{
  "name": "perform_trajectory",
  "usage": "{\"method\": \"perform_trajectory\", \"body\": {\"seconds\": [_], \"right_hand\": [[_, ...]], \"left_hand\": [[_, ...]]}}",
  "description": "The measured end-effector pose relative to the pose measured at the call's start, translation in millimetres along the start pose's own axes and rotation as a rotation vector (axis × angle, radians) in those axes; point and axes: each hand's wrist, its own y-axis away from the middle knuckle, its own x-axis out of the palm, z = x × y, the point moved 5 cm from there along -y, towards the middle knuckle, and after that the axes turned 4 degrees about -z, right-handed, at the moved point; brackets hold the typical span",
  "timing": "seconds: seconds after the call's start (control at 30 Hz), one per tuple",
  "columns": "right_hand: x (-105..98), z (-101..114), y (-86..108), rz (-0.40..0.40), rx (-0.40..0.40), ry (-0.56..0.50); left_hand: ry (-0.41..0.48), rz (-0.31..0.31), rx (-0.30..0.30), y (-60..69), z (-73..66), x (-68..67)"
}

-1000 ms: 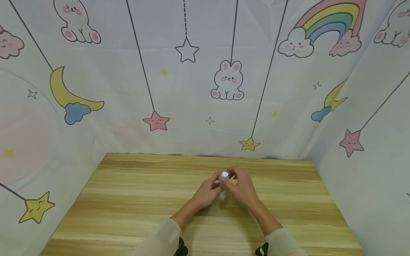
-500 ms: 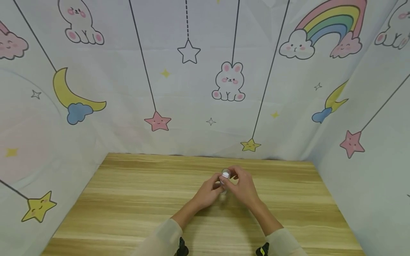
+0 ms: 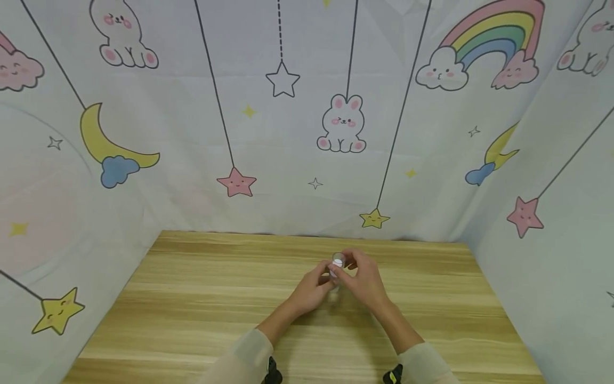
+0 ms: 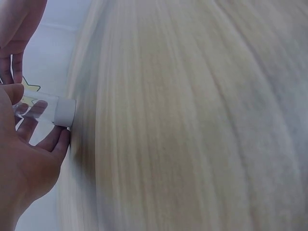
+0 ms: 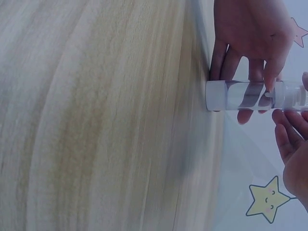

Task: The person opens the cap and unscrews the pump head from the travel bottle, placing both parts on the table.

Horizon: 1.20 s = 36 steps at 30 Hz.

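We see the left hand [image 3: 309,292] curled round the lower part of a clear bottle [image 5: 238,96], the right hand [image 3: 365,280] pinching it near the top. Between them it is upright, at the bench [image 3: 216,298], before a printed backdrop [image 3: 297,144].

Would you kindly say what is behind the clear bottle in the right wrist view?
Through the clear bottle, fingers of the left hand show; its white end hides whatever lies behind.
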Motion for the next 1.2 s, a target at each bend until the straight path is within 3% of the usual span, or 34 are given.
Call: {"method": "perform_trajectory", "body": {"seconds": [0.4,0.73,1.2], "right_hand": [[-1.4,1.2,-1.9,-0.004,-0.002,0.007],[-4.8,3.3,-2.6,0.001,0.003,0.036],[-4.8,2.8,-4.0,0.003,-0.004,0.025]], "left_hand": [[-0.025,-0.003,0.003,-1.4,2.8,-0.1],[-0.036,0.028,0.024,-2.9,2.4,-0.8],[-0.064,0.033,0.005,-2.3,-1.5,-2.9]]}}
